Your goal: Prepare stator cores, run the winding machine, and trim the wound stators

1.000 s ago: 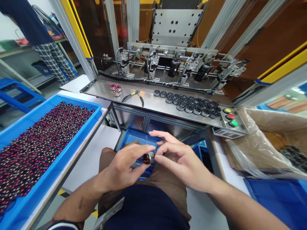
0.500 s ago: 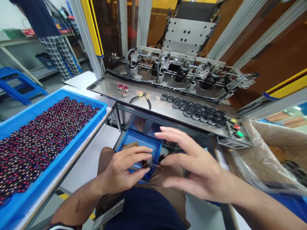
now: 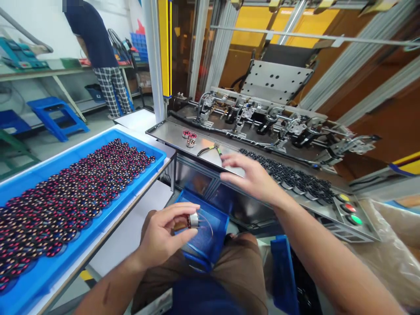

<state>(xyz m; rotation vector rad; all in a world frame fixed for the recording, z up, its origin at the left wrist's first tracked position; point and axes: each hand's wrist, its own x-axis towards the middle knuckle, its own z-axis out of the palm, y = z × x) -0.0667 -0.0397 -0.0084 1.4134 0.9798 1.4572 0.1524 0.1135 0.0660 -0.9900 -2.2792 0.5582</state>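
My left hand (image 3: 164,234) is closed round a small wound motor part (image 3: 191,220) with a silver end and thin copper wires curling out to the right, held over my lap. My right hand (image 3: 251,177) is stretched forward with fingers spread and empty, hovering over the steel shelf (image 3: 170,131). Its fingertips are close to a pair of black-handled cutters (image 3: 210,150) lying on that shelf. A small blue bin (image 3: 206,238) sits on my knees under the held part.
A large blue tray (image 3: 36,280) of several red-wound parts fills the left. Black ring parts (image 3: 295,179) line the shelf, with three red parts (image 3: 189,138) at its left end and coloured buttons (image 3: 348,208) at its right. Another person (image 3: 98,52) stands far left.
My right hand let go of the part and reached forward and up toward the cutters. My left hand kept the part. The view tilted upward.
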